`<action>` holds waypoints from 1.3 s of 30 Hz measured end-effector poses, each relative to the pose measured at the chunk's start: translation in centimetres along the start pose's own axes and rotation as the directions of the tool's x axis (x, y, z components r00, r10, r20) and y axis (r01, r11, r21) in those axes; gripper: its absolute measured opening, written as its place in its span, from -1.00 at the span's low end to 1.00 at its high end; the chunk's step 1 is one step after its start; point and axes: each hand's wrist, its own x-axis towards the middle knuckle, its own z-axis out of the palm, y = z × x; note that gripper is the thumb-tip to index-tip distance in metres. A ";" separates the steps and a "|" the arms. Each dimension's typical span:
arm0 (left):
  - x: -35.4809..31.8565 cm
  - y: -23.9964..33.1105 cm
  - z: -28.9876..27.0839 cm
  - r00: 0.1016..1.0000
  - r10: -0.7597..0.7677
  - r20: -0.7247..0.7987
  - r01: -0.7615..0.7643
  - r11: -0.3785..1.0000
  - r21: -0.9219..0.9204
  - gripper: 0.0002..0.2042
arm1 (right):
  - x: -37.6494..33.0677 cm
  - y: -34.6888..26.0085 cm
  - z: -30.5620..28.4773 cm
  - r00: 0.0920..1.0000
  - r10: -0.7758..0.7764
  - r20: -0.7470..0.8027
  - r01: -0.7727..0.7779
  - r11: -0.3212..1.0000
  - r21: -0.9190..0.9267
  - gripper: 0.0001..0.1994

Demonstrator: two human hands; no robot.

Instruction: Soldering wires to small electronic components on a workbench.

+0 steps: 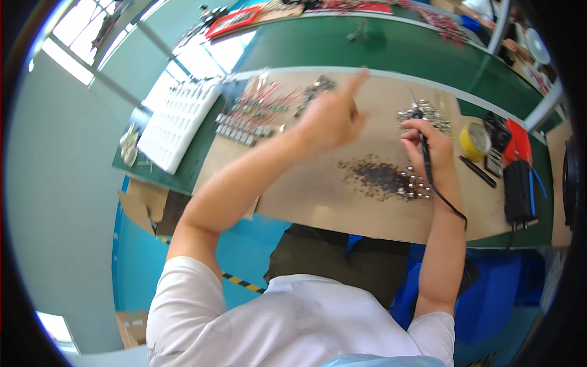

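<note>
The right hand [428, 150] rests on the brown board-topped desk [318, 202], its fingers wrapped closed around a slim black pen-shaped soldering tool [423, 144]. The tool's tip points away from the person, toward a heap of small silver metal parts [425, 114] at the far side of the board. The tool's thin black cord [449, 205] runs back along the wrist toward the desk's near edge.

The left hand [333, 116] is raised above the desk, blurred, the forefinger stretched out and the other fingers curled loosely; it holds nothing that can be made out.

Just beside the right hand, toward the person, lies a patch of dark scattered specks [373, 174], with a short row of small silver cylindrical pieces [416, 186] at its right edge.

On the left part of the board lies a bundle of red-wired components with metal ends [254, 113]. Further left, a white moulded tray with many small compartments [177, 122] lies on the green surface.

To the right of the right hand stand a yellow round roll of tape [476, 140] and a black box-shaped device [518, 191], well apart from the soldering tool.
</note>
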 end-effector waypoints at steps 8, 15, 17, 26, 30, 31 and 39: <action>-11.5 -2.7 -5.2 0.960 -0.209 -0.188 0.247 0.945 0.213 -0.82 | 0.0 -1.2 1.2 0.984 -0.023 0.175 0.019 1.000 0.025 -0.66; -13.0 -9.1 -8.9 0.870 -0.464 -0.167 0.482 0.729 0.486 -0.71 | -0.1 -1.2 1.3 0.976 -0.022 0.215 0.023 1.000 -0.003 -0.65; -13.2 -10.1 -8.0 0.851 -0.463 -0.248 0.522 0.692 0.498 -0.72 | -0.1 -0.9 1.4 0.973 -0.024 0.231 0.023 1.000 0.006 -0.65; -11.4 -9.4 -8.5 0.769 -0.627 -0.126 0.585 0.609 0.536 -0.69 | -0.3 -1.4 0.9 0.964 0.043 0.262 -0.051 0.998 0.022 -0.66; -12.1 -10.5 -9.0 0.739 -0.620 -0.263 0.672 0.702 0.237 -0.68 | -0.4 -1.2 0.9 0.965 0.023 0.263 -0.037 0.998 0.046 -0.66; -12.5 -10.6 -8.9 0.749 -0.557 -0.358 0.632 0.763 0.136 -0.69 | -0.5 -0.8 0.8 0.965 0.023 0.260 -0.037 0.998 0.049 -0.67; -12.4 -10.5 -10.0 0.658 -0.752 -0.030 0.096 0.123 -0.988 -0.84 | -0.1 -0.7 1.0 0.975 0.023 0.223 -0.035 0.998 0.047 -0.70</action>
